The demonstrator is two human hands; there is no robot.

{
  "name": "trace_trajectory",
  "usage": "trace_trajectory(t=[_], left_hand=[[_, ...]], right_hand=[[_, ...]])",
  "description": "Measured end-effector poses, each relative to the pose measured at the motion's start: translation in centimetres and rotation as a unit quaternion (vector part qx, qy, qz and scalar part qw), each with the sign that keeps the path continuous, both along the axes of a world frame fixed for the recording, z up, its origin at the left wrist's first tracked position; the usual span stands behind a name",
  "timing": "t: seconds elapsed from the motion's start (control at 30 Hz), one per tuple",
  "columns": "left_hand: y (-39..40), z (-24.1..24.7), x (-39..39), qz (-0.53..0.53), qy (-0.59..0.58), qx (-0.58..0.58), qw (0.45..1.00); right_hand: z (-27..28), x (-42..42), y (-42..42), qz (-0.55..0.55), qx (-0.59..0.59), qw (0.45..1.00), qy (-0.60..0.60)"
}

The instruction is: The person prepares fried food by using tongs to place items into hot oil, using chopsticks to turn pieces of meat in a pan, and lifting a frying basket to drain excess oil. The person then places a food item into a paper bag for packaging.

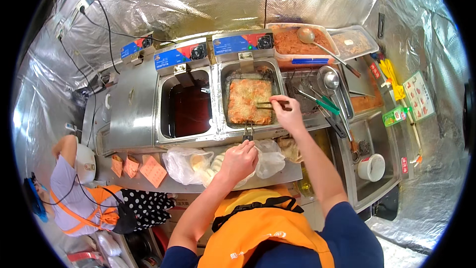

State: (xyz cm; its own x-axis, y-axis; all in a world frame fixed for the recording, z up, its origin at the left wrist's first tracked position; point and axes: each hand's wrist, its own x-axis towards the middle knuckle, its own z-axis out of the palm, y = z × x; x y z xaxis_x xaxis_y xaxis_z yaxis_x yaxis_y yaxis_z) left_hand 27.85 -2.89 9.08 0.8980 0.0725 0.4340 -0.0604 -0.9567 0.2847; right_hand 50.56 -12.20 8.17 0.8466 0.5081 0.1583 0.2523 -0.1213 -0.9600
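My left hand (240,159) grips the black handle (247,137) of a fry basket at the front edge of the right fryer well (278,78). Foaming oil fills that well, and orange-brown pieces of frying food (245,98) crowd the basket. From the right, my right hand (289,113) reaches over the well, closed around a pair of slim chopsticks or tongs (264,105). Their two tips touch the food. To the left, a second fryer well (189,113) holds dark, still oil.
A tub of reddish marinated food (282,39) with a ladle (306,35) stands behind right. Green-handled tongs (327,105) lie beside the well, near a sink (390,149). Plastic bags (186,162) and paper pouches (153,171) line the front shelf. Another person (85,201) stands left.
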Motion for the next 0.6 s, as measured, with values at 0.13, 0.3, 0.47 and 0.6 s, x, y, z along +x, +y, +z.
trace_trajectory(t=[0.13, 0.3, 0.47, 0.6], left_hand=[[0.0, -0.5, 0.0, -0.002, -0.017, 0.005, 1.000], [0.0, 0.0, -0.1, 0.002, -0.017, 0.007, 1.000], [0.0, -0.5, 0.3, -0.005, -0.019, 0.001, 1.000], [0.1, -0.6, -0.2, 0.010, -0.020, 0.002, 1.000]], right_hand=[[-4.0, 2.7, 2.5, -0.087, 0.130, 0.988, -0.014], [-2.3, 2.7, 1.4, -0.002, -0.013, 1.000, 0.024], [-2.4, 1.8, 3.4, 0.015, 0.082, 0.996, 0.014], [6.3, 0.6, -1.4, -0.030, 0.071, 0.997, 0.011]])
